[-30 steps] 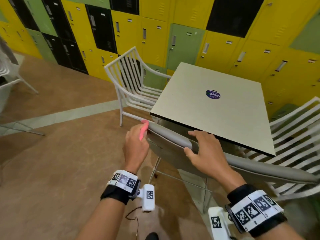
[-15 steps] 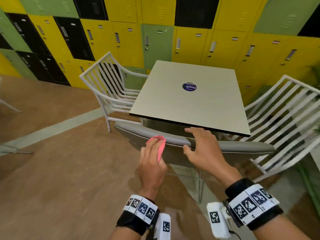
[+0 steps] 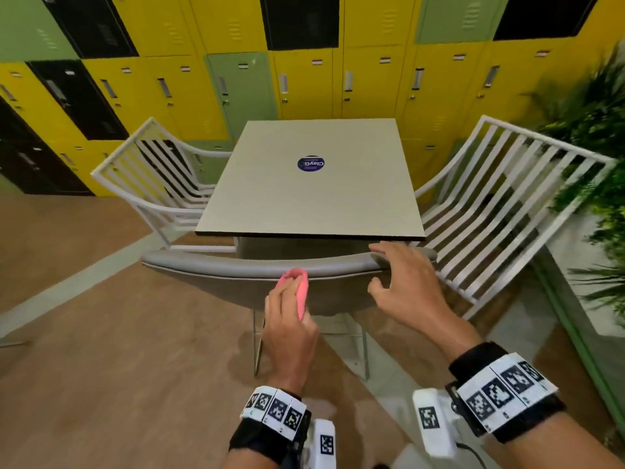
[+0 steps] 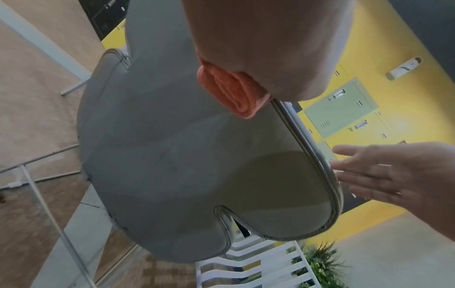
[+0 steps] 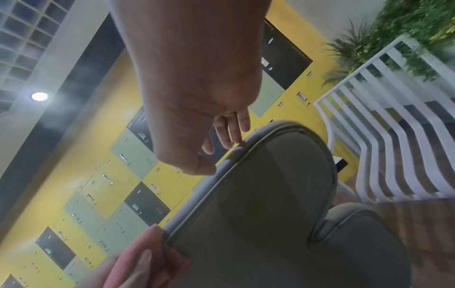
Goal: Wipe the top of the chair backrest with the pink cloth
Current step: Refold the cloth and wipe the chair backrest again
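A grey padded chair stands pushed under the table, its backrest top (image 3: 236, 264) running left to right in front of me. My left hand (image 3: 287, 309) grips the folded pink cloth (image 3: 297, 282) and presses it on the rim near the middle; the same cloth (image 4: 231, 93) shows bunched under the palm in the left wrist view. My right hand (image 3: 402, 275) hovers at the right end of the backrest (image 5: 258, 175), fingers spread and loosely bent. Its fingertips (image 5: 231, 134) sit just over the rim and hold nothing.
A square beige table (image 3: 314, 184) with a round blue sticker stands just beyond the chair. White slatted chairs flank it on the left (image 3: 152, 177) and the right (image 3: 500, 211). Yellow, green and black lockers (image 3: 304, 79) fill the wall behind. Plants (image 3: 595, 130) crowd the right edge.
My left hand slid the pink cloth rightward along the rim, from its left end to near the middle. My right hand moved to the right end and loosened its hold. The view swung left.
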`<action>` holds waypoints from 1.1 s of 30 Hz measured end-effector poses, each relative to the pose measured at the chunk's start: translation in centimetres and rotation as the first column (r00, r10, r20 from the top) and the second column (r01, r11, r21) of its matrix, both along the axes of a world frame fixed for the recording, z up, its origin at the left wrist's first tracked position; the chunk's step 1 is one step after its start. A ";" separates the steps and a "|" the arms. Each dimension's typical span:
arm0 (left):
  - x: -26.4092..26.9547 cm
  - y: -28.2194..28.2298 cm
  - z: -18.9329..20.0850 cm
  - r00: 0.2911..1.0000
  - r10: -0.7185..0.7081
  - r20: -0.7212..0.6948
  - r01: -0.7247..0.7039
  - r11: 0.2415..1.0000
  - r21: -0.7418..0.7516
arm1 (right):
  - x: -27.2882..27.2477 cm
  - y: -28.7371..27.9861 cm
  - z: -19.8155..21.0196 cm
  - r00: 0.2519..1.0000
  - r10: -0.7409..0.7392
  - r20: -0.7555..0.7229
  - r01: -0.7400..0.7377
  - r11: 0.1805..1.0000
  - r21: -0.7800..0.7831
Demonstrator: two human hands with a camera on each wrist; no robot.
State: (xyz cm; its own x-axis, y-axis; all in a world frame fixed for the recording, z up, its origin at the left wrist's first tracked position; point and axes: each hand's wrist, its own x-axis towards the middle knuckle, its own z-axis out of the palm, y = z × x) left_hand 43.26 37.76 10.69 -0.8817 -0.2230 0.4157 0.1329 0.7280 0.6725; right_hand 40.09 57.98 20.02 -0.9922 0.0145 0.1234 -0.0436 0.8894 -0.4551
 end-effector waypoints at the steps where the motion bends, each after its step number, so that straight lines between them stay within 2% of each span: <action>1: 0.0 0.7 -0.1 1.000 -0.012 -0.007 0.012 1.000 -0.005 | 0.0 0.8 0.0 1.000 -0.009 -0.001 0.009 1.000 -0.001; 6: 0.3 4.9 0.2 0.995 -0.084 -0.049 0.083 0.996 -0.030 | 0.3 4.3 -0.2 1.000 -0.016 -0.013 0.016 1.000 -0.018; 9: 0.4 7.7 -0.6 0.984 -0.179 0.014 0.179 0.980 -0.091 | 0.3 6.2 -0.4 0.999 -0.038 -0.020 0.038 0.999 0.000; 12: 0.7 11.0 -1.5 0.979 -0.196 0.057 0.202 0.973 -0.109 | 0.6 8.6 -0.6 0.997 -0.074 -0.014 0.074 0.997 -0.005; 16: 1.4 14.7 0.0 0.972 -0.230 -0.036 0.226 0.969 -0.100 | 1.2 12.3 -1.0 0.991 -0.135 -0.002 0.135 0.991 -0.021; 18: 1.4 14.9 1.0 0.969 -0.221 -0.106 0.205 0.968 -0.143 | 1.6 13.9 -1.4 0.986 -0.168 0.013 0.169 0.985 -0.033; 23: 0.3 12.2 0.7 0.980 -0.069 -0.186 0.007 0.949 -0.314 | 2.2 15.4 -2.1 0.988 -0.141 0.060 0.143 0.989 -0.038; 26: -0.6 12.3 -0.4 0.980 -0.127 -0.153 0.054 0.910 -0.410 | 2.1 14.8 -2.3 0.992 -0.104 0.065 0.109 0.991 -0.074; 33: -1.7 15.0 -0.6 0.983 -0.078 -0.167 0.010 0.928 -0.371 | 1.8 15.5 -2.6 0.994 -0.097 0.050 0.101 0.990 -0.097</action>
